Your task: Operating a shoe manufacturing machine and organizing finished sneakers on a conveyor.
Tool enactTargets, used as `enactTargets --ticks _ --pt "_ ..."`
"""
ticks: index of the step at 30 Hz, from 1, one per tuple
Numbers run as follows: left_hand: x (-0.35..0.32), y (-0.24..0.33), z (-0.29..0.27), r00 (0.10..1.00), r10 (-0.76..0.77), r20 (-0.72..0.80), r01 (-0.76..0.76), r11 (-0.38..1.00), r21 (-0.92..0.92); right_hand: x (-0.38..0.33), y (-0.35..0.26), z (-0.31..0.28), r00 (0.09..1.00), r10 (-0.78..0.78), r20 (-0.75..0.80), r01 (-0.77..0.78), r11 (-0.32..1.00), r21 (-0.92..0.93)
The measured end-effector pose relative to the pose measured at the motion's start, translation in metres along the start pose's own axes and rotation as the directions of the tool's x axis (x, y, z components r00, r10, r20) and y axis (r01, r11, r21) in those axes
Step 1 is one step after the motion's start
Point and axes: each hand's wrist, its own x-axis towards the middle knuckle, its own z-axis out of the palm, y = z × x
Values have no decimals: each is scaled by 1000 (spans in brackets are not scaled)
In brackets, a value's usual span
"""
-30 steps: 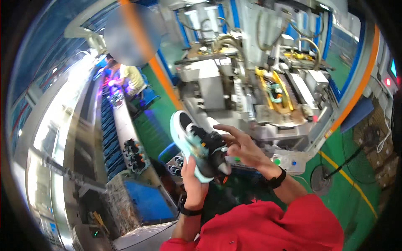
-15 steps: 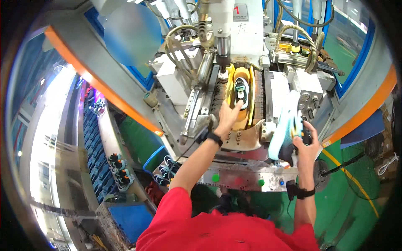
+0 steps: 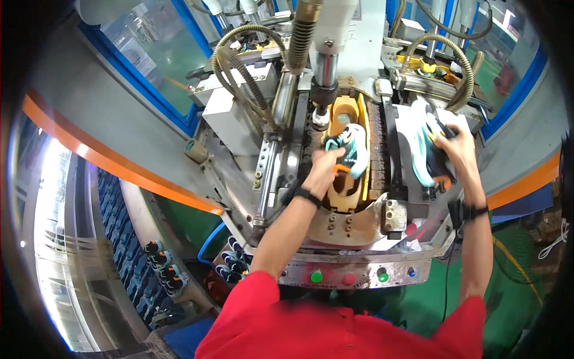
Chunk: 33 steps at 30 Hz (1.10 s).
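Head: mesh shoe (image 3: 353, 149), yellow mould (image 3: 347, 179)

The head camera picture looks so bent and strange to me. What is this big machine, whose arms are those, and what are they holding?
The camera sits on the person's head and looks down, so the two forearms coming up from below are the person's own; its fisheye lens bends the straight edges. In front stands a grey metal press machine with hoses and a yellow cradle in the middle. The left hand grips a teal and white shoe lying in that cradle. The right hand holds a second shoe over the machine's right side. Coloured round buttons line the front panel. More shoes wait at lower left.
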Motion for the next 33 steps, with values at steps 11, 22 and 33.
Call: enactTargets --ticks 11,22,33 --pt "-325 1 -161 984 129 -124 -149 975 -166 52 -61 255 960 -157 232 241 884 -401" --pt "-484 -129 -177 497 89 -863 -429 890 -155 -23 -59 260 800 -569 190 600 759 -254" --pt "-573 -302 -162 373 -242 -896 -620 653 -435 -296 -10 271 174 -872 456 829 380 410"
